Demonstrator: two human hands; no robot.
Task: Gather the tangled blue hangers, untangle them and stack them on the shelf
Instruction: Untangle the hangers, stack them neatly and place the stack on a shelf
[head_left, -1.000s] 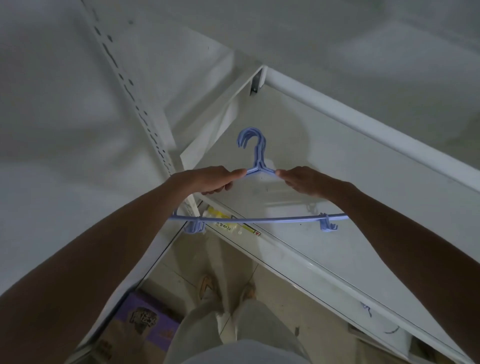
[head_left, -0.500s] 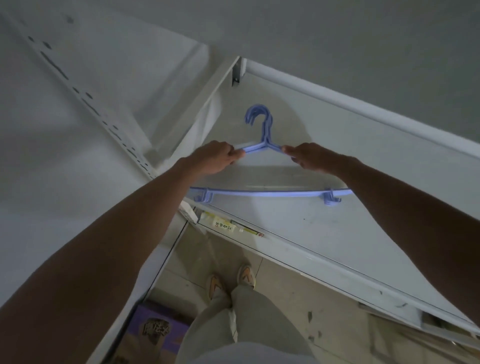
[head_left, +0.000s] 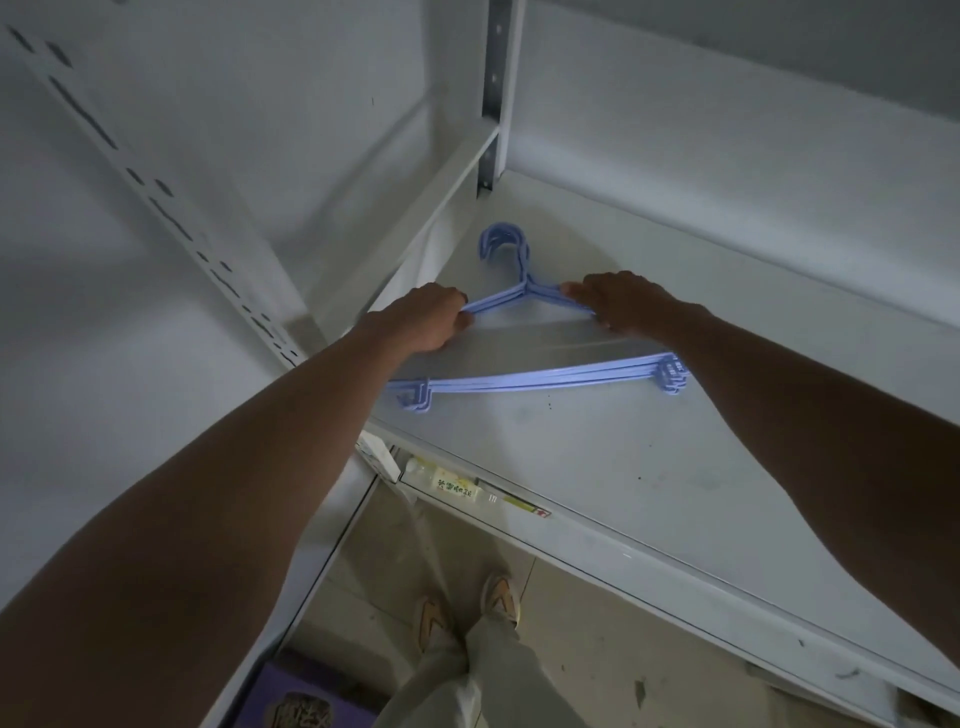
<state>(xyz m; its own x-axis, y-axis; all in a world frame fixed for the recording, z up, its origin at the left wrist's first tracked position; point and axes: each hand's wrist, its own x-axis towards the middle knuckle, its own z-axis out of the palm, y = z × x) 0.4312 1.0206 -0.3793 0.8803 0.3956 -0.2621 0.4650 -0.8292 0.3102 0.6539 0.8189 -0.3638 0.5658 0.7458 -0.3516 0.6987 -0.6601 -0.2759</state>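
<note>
The blue hangers have gone down from mid-air and now lie flat on the shelf, near its back-left corner. The left hand and right hand each grip a sloped shoulder beside the hooks.

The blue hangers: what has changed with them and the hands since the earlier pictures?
The blue hangers moved forward and down: a second ago they hung in the air over the front edge of the shelf, now the bottom bar seems to lie on it, further in. The left hand and right hand still grip the two sloping shoulders, hooks pointing to the back corner.
</note>
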